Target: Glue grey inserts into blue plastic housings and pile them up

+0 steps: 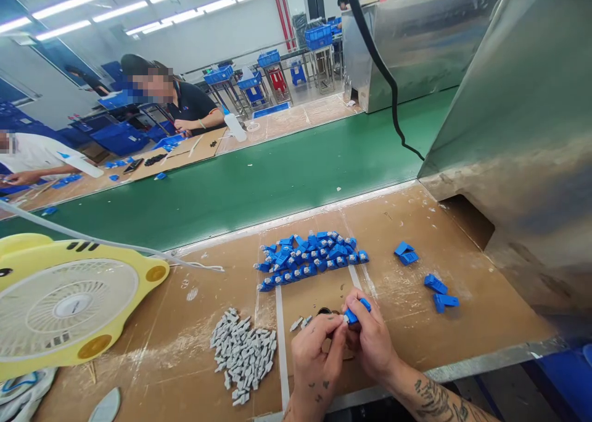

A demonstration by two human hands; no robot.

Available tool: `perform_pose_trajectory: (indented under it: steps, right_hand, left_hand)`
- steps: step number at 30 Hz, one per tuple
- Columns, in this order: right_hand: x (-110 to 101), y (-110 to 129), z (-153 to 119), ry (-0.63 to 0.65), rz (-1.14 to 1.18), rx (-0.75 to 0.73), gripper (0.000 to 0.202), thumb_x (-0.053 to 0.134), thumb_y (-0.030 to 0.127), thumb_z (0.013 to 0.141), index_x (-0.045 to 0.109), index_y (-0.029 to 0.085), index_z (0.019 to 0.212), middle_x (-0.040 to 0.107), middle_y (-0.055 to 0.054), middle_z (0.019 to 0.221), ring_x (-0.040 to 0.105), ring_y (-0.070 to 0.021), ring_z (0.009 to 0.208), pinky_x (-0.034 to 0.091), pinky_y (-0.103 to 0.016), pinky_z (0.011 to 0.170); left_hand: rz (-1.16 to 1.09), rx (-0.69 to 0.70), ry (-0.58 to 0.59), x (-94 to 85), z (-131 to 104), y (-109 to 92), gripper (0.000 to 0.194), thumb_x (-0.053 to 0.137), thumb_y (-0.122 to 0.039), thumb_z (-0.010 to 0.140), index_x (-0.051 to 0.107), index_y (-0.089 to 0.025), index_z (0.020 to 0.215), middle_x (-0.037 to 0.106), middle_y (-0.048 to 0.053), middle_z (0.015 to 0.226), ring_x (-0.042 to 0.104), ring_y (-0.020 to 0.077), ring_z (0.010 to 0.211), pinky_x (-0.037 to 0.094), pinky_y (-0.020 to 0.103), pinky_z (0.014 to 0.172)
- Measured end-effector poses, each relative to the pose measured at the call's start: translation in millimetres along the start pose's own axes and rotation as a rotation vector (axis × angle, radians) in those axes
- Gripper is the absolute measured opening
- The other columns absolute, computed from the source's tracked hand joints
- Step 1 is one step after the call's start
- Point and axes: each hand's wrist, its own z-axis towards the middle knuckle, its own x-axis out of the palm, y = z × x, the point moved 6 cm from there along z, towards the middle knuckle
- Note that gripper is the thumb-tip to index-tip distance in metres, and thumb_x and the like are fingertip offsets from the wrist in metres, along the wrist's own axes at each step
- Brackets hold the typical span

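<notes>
My right hand (372, 342) is closed around a small blue plastic part (359, 311), held just above the near edge of the workbench. Thumb and forefinger of my left hand (319, 348) pinch a small pale grey piece (346, 318) at the blue part's left end; how far it sits inside cannot be made out. Left of my hands lies a heap of small grey plastic pieces (245, 354), with a few loose grey pieces (300, 323) nearer. Beyond my hands, many blue parts with pale tips (309, 255) are gathered in rows and a pile. A dark round object (325, 311) is partly hidden behind my fingers.
Several blue parts (435, 283) lie at the right. A yellow fan (74, 305) stands at left, its white cable (115, 246) crossing the bench. A green conveyor belt (277, 169) runs behind, with a metal housing (522, 163) at right. Two people (198, 107) work across the belt.
</notes>
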Motion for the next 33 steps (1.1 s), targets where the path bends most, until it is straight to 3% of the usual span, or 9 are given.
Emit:
perform_pose_trajectory:
  steps: [7, 10, 13, 16, 19, 22, 25, 29, 33]
  right_hand:
    - [3, 3, -1, 0.055, 0.011, 0.035, 0.066, 0.075, 0.078, 0.063, 0.035, 0.025, 0.069, 0.030, 0.011, 0.052, 0.021, -0.0065, 0.044, 0.018, -0.019, 0.042]
    - [-2, 11, 3, 0.228, -0.150, -0.017, 0.062, 0.066, 0.084, 0.070, 0.050, 0.025, 0.080, 0.025, 0.012, 0.052, 0.017, -0.0079, 0.045, 0.018, -0.020, 0.043]
    - [-21, 32, 6, 0.282, -0.431, -0.198, 0.059, 0.066, 0.076, 0.076, 0.063, 0.024, 0.101, 0.038, 0.008, 0.058, 0.031, -0.0114, 0.049, 0.030, -0.023, 0.047]
    - [-51, 64, 6, 0.177, -0.731, -0.377, 0.044, 0.067, 0.063, 0.081, 0.069, 0.022, 0.096, 0.053, 0.002, 0.065, 0.050, -0.0167, 0.059, 0.042, -0.027, 0.055]
    - [-82, 102, 2, -0.002, -0.931, -0.509, 0.040, 0.058, 0.060, 0.086, 0.070, 0.022, 0.082, 0.062, -0.001, 0.066, 0.057, -0.0193, 0.060, 0.045, -0.028, 0.055]
    - [-99, 131, -6, -0.147, -1.086, -0.599, 0.037, 0.057, 0.055, 0.086, 0.069, 0.022, 0.076, 0.066, -0.001, 0.064, 0.059, -0.0186, 0.054, 0.046, -0.027, 0.051]
    - [-101, 144, -15, -0.209, -1.184, -0.690, 0.037, 0.055, 0.054, 0.087, 0.068, 0.023, 0.071, 0.068, -0.001, 0.063, 0.062, -0.0191, 0.054, 0.048, -0.026, 0.050]
    - [-94, 147, -23, -0.180, -1.275, -0.786, 0.038, 0.052, 0.051, 0.092, 0.065, 0.025, 0.068, 0.067, 0.000, 0.061, 0.061, -0.0182, 0.053, 0.050, -0.025, 0.053]
    - [-99, 158, -15, -0.157, -1.387, -0.824, 0.038, 0.049, 0.051, 0.094, 0.066, 0.026, 0.071, 0.067, -0.003, 0.064, 0.062, -0.0202, 0.056, 0.053, -0.029, 0.058]
  left_hand:
    - [0.004, 0.019, 0.025, -2.0, 6, -8, 0.023, 0.055, -0.025, 0.101, 0.075, -0.023, 0.090, 0.078, 0.004, 0.079, 0.074, 0.0165, 0.067, 0.060, 0.023, 0.063]
    - [0.018, 0.008, 0.036, -5.6, 16, -8, 0.028, 0.053, -0.029, 0.101, 0.075, -0.023, 0.084, 0.075, 0.002, 0.070, 0.070, 0.0150, 0.059, 0.057, 0.022, 0.057]
    - [0.067, 0.023, -0.092, -30.3, 31, -3, 0.028, 0.055, -0.032, 0.100, 0.075, -0.022, 0.083, 0.074, 0.002, 0.068, 0.068, 0.0146, 0.058, 0.055, 0.021, 0.058]
    - [0.204, -0.004, -0.221, -62.8, 54, 15, 0.025, 0.057, -0.032, 0.097, 0.074, -0.021, 0.082, 0.075, 0.002, 0.073, 0.069, 0.0155, 0.062, 0.054, 0.022, 0.061]
    - [0.377, -0.057, -0.215, -78.2, 85, 45, 0.025, 0.053, -0.029, 0.095, 0.072, -0.021, 0.081, 0.073, 0.002, 0.072, 0.068, 0.0167, 0.063, 0.053, 0.024, 0.062]
    - [0.453, -0.079, -0.147, -70.3, 114, 73, 0.022, 0.053, -0.023, 0.093, 0.071, -0.021, 0.080, 0.072, 0.002, 0.072, 0.067, 0.0181, 0.065, 0.051, 0.026, 0.065]
    - [0.466, -0.057, -0.106, -54.1, 127, 85, 0.020, 0.056, -0.020, 0.089, 0.068, -0.022, 0.072, 0.071, 0.003, 0.069, 0.066, 0.0199, 0.067, 0.050, 0.028, 0.066]
    - [0.460, -0.002, -0.079, -52.5, 112, 73, 0.020, 0.057, -0.023, 0.089, 0.068, -0.023, 0.072, 0.073, 0.004, 0.074, 0.067, 0.0219, 0.073, 0.051, 0.031, 0.071]
    - [0.443, 0.004, -0.213, -94.0, 71, 59, 0.027, 0.052, -0.032, 0.095, 0.071, -0.023, 0.077, 0.071, 0.003, 0.071, 0.065, 0.0204, 0.070, 0.051, 0.030, 0.071]
